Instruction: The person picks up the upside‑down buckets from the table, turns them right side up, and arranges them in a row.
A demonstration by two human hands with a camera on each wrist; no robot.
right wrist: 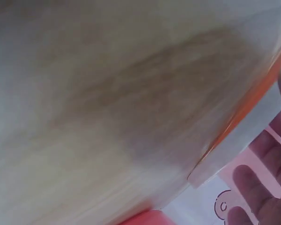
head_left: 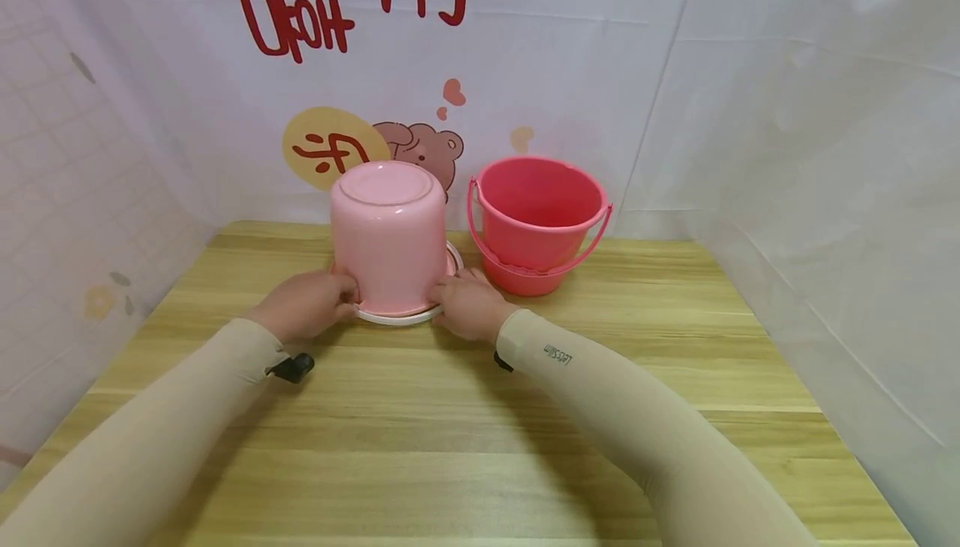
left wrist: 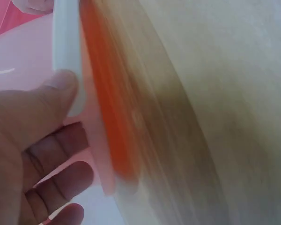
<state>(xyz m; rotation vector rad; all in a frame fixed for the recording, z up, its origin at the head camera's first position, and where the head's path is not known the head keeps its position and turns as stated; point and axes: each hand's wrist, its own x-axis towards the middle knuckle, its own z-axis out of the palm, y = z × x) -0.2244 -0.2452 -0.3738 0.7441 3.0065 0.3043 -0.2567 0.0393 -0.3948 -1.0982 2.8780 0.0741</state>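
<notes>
Left hand (head_left: 311,305) and right hand (head_left: 471,307) pinch the rim (head_left: 397,319) of an upturned tub (head_left: 388,238), likely light, stiff, slick-sided, best held there.

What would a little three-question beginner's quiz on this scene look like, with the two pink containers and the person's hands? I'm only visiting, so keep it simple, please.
1. True or false: the pale pink tub is turned so that its base faces up.
2. Fill in the gap: on the bright pink bucket, the handle hangs ____.
3. How many hands are holding the tub?

Key:
1. True.
2. Down.
3. Two: the left hand and the right hand, low on either side.
</notes>
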